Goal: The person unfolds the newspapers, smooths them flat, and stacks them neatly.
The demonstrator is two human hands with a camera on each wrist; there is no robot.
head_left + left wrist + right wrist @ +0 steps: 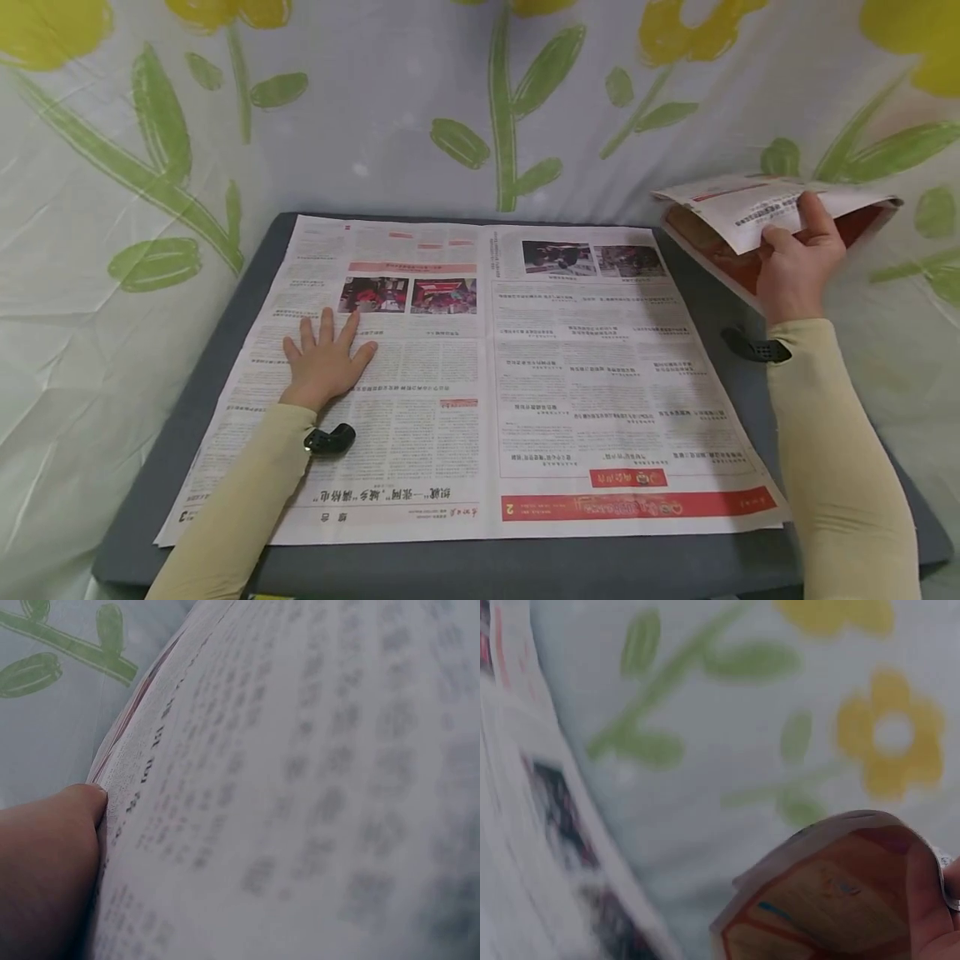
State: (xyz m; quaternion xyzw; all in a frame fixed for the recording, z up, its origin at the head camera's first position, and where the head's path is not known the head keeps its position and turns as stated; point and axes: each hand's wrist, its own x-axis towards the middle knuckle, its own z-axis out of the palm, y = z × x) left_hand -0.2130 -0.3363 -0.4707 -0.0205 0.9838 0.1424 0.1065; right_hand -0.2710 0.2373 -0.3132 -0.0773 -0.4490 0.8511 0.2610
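A newspaper (487, 375) lies spread open on a dark grey table, its print upside down in the head view. My left hand (330, 362) rests on its left page with fingers spread, just below two colour photos. In the left wrist view, a finger or thumb (52, 870) shows beside the blurred page (285, 780). Up at the right, my right hand (802, 258) pinches a folded newspaper (720, 204), held beyond the table's right edge. The right wrist view shows the reddish-brown printed side of the folded newspaper (817, 900), bent into a curve near the fingers.
The grey table (600, 571) shows as a border around the newspaper. A white curtain (360, 125) with yellow flowers and green leaves hangs behind and at both sides. Each wrist wears a black camera strap (330, 439). A small coloured edge (270, 597) peeks out at the bottom.
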